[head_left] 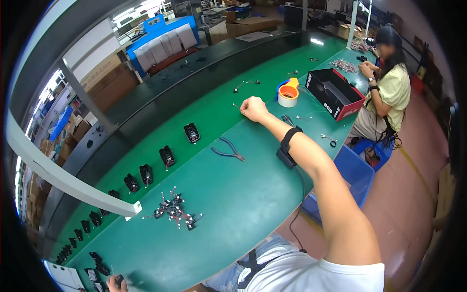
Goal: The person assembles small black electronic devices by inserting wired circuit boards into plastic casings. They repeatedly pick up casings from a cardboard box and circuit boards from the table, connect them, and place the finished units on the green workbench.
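Observation:
My right hand (254,109) is stretched out over the green conveyor belt (214,117), its fingers closed in a pinch. A thin wire end shows just left of the fingertips; the rest of what they hold is hidden. At the lower left edge, my left hand (116,283) is partly in view, its fingers closed on a small black part (119,280), beside several black housings (98,263). Blue-handled pliers (228,150) lie on the green bench (253,185) between my hands. Nearer me is a pile of small black parts with red wires (172,208).
Black housings (192,133) stand in a row along the belt. A tape roll on a dispenser (288,93), an open black-and-red box (335,92) and scissors (332,142) are on the right. A grey post (97,190) crosses the left. A co-worker (391,82) sits beyond a blue bin (348,175).

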A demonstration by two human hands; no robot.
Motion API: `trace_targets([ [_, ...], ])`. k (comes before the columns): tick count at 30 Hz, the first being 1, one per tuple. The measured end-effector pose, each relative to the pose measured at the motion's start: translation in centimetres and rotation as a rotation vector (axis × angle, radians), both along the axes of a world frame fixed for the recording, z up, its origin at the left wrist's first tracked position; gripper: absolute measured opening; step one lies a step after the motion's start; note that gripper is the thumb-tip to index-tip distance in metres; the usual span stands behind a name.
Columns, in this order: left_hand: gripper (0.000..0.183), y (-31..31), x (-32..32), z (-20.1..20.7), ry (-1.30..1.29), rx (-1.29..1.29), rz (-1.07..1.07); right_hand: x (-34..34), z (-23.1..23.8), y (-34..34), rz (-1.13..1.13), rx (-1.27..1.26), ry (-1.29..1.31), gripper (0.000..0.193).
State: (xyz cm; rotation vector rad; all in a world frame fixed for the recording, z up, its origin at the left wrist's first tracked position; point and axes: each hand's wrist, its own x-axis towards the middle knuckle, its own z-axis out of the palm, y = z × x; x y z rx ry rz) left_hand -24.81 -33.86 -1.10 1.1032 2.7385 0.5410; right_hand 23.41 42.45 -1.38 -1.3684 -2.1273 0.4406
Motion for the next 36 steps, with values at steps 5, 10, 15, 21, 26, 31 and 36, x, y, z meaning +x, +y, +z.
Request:
trace_targets([
  [5,0.048,14.4,11.2,8.9,-0.496,0.388,-0.103,-3.0,3.7,-5.0,0.24,-0.12,0.421,0.013],
  [10,0.05,26.1,18.4,12.1,-0.741,0.6,-0.331,-8.7,8.5,-17.6,0.692,-0.263,0.681,0.014],
  [15,0.038,34.7,22.9,9.0,-1.191,0.76,-0.473,-8.8,8.5,-26.3,0.841,-0.565,0.889,0.012],
  [21,0.017,35.4,24.7,3.6,-1.475,1.013,-0.45,-9.1,5.2,-28.3,0.847,-0.578,0.989,0.013],
  [26,0.045,35.4,24.0,2.4,-0.756,0.998,-0.578,-9.0,5.2,-29.2,0.872,-0.491,0.944,0.013],
  [31,0.071,35.1,24.4,3.1,-0.316,0.938,-0.558,-8.8,6.1,-29.9,0.933,-0.124,0.757,0.014],
  [36,0.092,34.8,24.8,3.0,-0.376,0.964,-0.509,-8.9,5.9,-29.7,0.989,0.243,0.547,0.022],
])
